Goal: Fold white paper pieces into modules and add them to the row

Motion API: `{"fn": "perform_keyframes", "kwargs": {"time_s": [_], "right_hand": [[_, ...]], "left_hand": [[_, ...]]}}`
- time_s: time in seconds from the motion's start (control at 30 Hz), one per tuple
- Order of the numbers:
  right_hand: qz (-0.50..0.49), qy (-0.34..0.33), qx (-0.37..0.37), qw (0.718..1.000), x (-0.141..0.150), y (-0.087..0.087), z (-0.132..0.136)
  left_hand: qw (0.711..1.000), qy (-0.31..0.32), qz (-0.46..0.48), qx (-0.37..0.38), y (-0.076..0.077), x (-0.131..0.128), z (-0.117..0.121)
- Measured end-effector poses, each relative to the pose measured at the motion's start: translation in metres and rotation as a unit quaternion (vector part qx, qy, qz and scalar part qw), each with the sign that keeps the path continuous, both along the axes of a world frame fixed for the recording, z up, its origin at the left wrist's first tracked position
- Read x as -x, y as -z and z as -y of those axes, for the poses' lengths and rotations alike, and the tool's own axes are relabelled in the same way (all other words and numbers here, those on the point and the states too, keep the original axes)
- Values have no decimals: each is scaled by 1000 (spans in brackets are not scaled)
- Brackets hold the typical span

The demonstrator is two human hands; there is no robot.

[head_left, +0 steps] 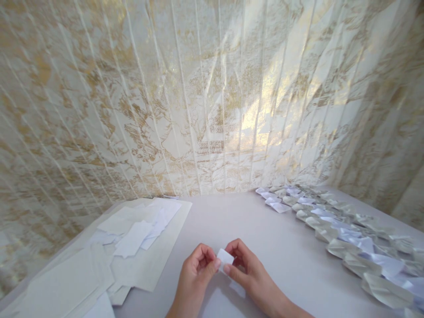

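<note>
Both hands meet low over a pale grey table (251,229); the left hand (195,271) and right hand (247,269) pinch a small folded white paper piece (224,257) between thumbs and forefingers, held just above the surface; to the left lies a loose pile of white paper sheets (132,238) on a larger cream sheet (159,260); along the right edge runs a row of folded paper boats (347,238); behind hangs a pleated cream curtain with gold patterning (198,97)

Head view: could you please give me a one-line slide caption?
Left hand and right hand pinch a small white paper piece between paper sheets and folded paper boats.
</note>
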State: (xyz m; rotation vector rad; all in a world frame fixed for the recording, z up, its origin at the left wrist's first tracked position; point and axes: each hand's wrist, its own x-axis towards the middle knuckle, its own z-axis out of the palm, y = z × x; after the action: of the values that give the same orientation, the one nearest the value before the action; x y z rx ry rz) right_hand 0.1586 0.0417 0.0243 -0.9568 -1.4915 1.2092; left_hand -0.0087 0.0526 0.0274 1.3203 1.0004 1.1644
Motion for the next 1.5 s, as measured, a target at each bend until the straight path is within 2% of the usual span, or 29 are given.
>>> {"fn": "perform_keyframes", "kwargs": {"time_s": [0.1,0.2,0.27,0.33,0.4,0.43,0.5,0.6,0.77,0.87,1.1,1.33,1.5], "right_hand": [[58,39,-74,995,1,-3,3],[117,81,-162,976,-2,-5,3],[192,85,-229,951,-5,-5,2],[270,73,-297,913,-8,-6,2],[319,58,-343,882,-9,-8,2],[328,51,-353,875,-8,-9,2],[323,35,-349,879,-8,-11,3],[294,17,-295,909,-8,-13,3],[243,-5,-224,944,-12,-13,-1],[227,-24,-217,949,-15,-11,-3],[171,-36,-162,971,-14,-6,-3],[153,-87,-190,966,-14,-9,-4],[117,-50,-138,982,-11,-9,-3]], "left_hand": [[999,32,12,15,1,-2,2],[997,73,-10,18,-3,-7,10],[997,72,-30,15,-6,-10,15],[998,58,-35,21,-7,-12,17],[998,56,-28,32,-4,-12,14],[997,59,-21,38,-1,-11,11],[996,67,-4,55,4,-8,4],[994,80,11,79,7,-4,-2],[992,95,-4,86,-4,0,-2],[988,111,-9,108,-8,2,-3],[974,173,-5,148,-5,2,-7],[967,187,16,171,-10,2,-3],[965,204,14,166,-4,1,-4]]}}
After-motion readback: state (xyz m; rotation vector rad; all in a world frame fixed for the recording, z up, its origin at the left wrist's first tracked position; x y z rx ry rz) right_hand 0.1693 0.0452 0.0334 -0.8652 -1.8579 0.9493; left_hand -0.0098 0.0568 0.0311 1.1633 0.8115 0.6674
